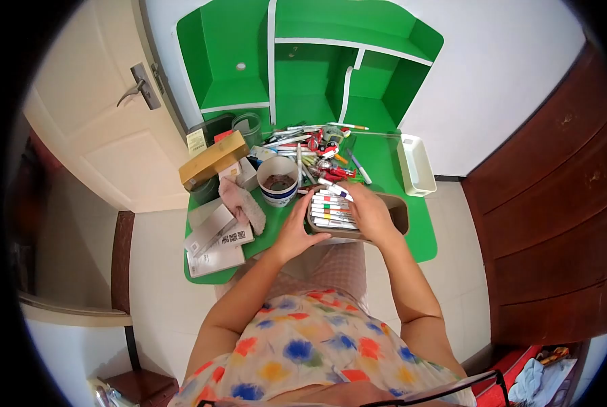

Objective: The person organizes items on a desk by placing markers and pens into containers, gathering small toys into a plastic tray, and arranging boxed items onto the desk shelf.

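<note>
A taupe storage box (399,224) sits at the front edge of the green desk, close to my body. White markers (332,211) with coloured bands lie side by side in its left part. My left hand (295,232) holds the box's left end, with the thumb at the front wall. Over the box, my right hand (370,209) has its fingers closed on a white marker with a dark band (334,188), just above the row. The right fingertips are partly hidden behind the hand. A white bucket (277,195) stands left of the box, with dark contents at its bottom.
Behind the box lies a heap of loose pens and markers (317,150). A white tray (417,166) stands at the right edge. On the left are a gold box (214,160), a pink cloth (242,207) and white boxes (216,261). A green shelf unit (310,74) rises behind.
</note>
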Action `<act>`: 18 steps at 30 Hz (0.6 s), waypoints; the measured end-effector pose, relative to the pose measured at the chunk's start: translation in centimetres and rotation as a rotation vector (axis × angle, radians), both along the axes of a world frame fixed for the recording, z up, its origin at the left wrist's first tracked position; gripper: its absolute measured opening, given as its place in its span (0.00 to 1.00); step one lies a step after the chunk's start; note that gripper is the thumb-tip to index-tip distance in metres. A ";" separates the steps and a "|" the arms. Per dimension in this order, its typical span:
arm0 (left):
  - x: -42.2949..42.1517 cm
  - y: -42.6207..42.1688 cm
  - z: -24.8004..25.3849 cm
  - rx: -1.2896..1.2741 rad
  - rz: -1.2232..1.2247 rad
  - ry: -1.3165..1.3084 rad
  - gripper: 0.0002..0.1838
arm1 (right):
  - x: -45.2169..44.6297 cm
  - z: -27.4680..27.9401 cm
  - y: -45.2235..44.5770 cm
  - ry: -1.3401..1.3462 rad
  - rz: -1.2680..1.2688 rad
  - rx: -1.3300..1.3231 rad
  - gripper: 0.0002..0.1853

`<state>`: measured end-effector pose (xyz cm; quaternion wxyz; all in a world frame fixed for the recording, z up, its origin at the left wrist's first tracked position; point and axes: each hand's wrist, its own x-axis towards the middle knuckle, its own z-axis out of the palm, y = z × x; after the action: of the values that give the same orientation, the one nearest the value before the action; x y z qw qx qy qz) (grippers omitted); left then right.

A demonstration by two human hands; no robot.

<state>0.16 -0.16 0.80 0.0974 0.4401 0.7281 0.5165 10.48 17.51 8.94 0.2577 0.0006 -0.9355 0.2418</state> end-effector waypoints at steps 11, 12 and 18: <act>-0.3 0.0 -0.4 0.041 -0.026 -0.003 0.58 | -0.1 -0.9 -0.4 -0.147 -0.014 0.169 0.27; -0.3 0.0 -0.3 0.042 -0.027 -0.006 0.58 | 0.0 -1.1 -0.5 -0.137 -0.011 0.188 0.29; -0.3 0.0 -0.1 0.034 -0.026 -0.010 0.58 | -0.3 -1.2 -2.2 -0.271 -0.035 0.258 0.38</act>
<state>-0.10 -0.20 0.72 0.1002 0.4484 0.7129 0.5298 10.18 15.32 7.78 0.1315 -0.0152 -0.9847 0.1131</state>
